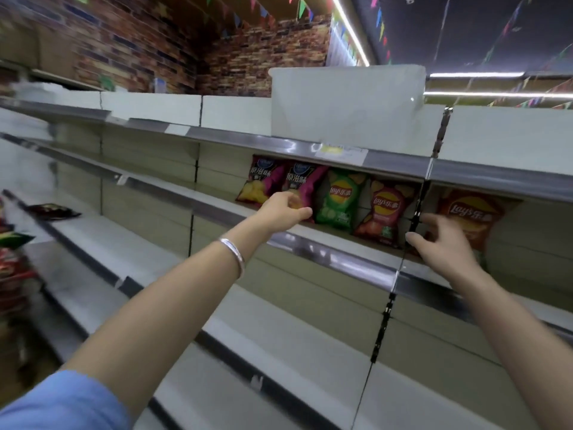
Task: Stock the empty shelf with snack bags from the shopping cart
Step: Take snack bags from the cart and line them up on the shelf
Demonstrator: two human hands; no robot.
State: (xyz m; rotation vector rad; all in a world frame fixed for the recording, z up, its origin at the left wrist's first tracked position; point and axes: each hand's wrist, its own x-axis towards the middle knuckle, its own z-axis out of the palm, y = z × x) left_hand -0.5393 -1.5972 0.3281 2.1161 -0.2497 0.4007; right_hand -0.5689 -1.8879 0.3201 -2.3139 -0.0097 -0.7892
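Five snack bags stand in a row on the second shelf (310, 243): two purple bags (260, 181), a green bag (339, 198), a red bag (386, 212) and an orange bag (471, 215). My left hand (283, 209) reaches in with curled fingers and pinches the lower edge of the second purple bag (302, 181). My right hand (443, 240) has spread fingers, and its fingertips touch the lower left of the orange bag, past the black upright (415, 212). More snack bags (12, 243) show at the far left edge, in the cart.
A dark snack bag (52, 211) lies flat on the lower shelf at the left. A white box (347, 103) stands on the top shelf above the row. Bare white shelves run left and below. The metal shelf lip (341, 259) lies under my wrists.
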